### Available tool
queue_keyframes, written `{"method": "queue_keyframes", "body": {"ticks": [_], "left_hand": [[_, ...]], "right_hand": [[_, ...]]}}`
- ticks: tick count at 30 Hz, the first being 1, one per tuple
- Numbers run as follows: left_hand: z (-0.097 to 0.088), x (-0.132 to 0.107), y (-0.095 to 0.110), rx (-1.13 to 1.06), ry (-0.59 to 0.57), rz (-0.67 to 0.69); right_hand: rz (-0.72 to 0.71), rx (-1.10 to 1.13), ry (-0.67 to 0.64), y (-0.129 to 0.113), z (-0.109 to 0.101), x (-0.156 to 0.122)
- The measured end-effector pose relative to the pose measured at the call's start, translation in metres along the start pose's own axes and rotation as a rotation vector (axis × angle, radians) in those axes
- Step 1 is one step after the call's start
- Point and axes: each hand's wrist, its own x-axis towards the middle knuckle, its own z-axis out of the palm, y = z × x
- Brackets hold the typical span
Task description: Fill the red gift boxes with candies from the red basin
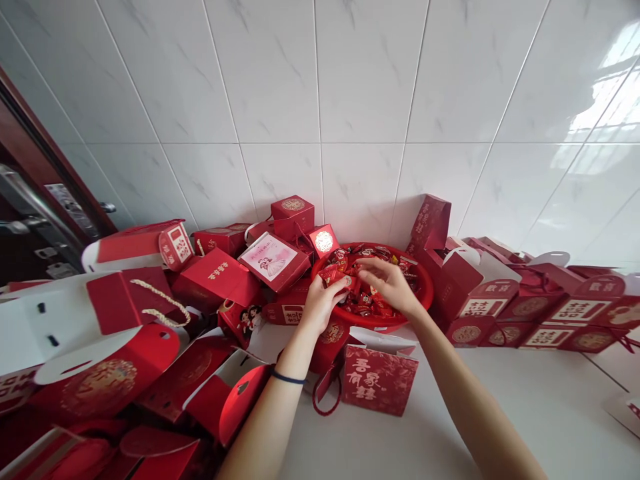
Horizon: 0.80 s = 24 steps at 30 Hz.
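Observation:
My left hand is closed on red wrapped candies over the left side of a round red basin. More red-wrapped candies fill the basin. Above its middle, my right hand has its fingers bent together around something too small to make out, close to the left hand's fingertips. In front of the basin stands a dark red gift box with white characters and its top open. A red box with a cord handle sits beside it, partly behind my left forearm.
Many red gift boxes, some open, are heaped on the left. Stacked open boxes line the right, with one tall box against the tiled wall. The white tabletop shows at the front. A dark door is at far left.

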Motion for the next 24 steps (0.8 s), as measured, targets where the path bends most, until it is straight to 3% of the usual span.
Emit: {"method": "queue_keyframes", "body": {"ticks": [3,4,7,11,18,24], "left_hand": [[0.000,0.002,-0.001,-0.003,0.021,0.004],[0.000,0.002,-0.001,-0.007,0.022,0.007],[0.000,0.003,-0.002,-0.012,0.020,0.009],[0.000,0.004,-0.002,-0.023,0.019,0.015],[-0.003,0.005,-0.003,-0.056,0.009,0.015],[-0.005,0.007,-0.006,-0.082,0.011,0.030]], "right_hand": [[0.170,-0.255,0.316,0.012,-0.029,0.002],[0.224,-0.304,0.356,0.018,-0.038,0.002],[0.346,-0.332,0.336,0.036,-0.053,-0.002],[0.417,-0.263,0.339,0.047,-0.054,-0.003],[0.413,0.004,0.395,0.040,-0.055,-0.002],[0.324,0.195,0.523,0.028,-0.058,0.000]]}}
